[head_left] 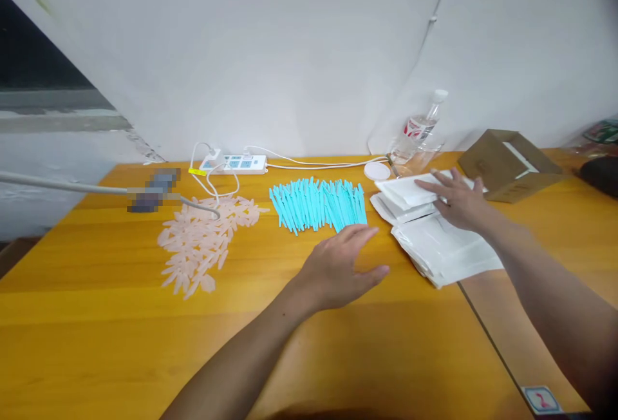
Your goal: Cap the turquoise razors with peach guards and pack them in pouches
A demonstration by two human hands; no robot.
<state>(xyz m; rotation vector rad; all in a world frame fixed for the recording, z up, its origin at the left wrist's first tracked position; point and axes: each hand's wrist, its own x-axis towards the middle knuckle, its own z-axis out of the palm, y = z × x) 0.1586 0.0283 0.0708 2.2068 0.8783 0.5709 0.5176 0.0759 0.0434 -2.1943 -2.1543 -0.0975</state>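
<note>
My right hand lies on a stack of white plastic packets, fingers spread over the upper one. My left hand hovers above the table to the left of the stack, thumb and fingers apart with nothing between them. Just beyond it is a row of turquoise, blade-shaped sticks, lined up side by side. Farther left, a loose heap of pale pink, pointed pieces spreads over the wood. I cannot make out exactly what the sticks or pieces are.
Along the wall sits a white power strip with cables. A clear bottle and a pale round lid stand behind the packets. At the right is an open cardboard box. A cable crosses the pink heap. The wooden table has a seam at right.
</note>
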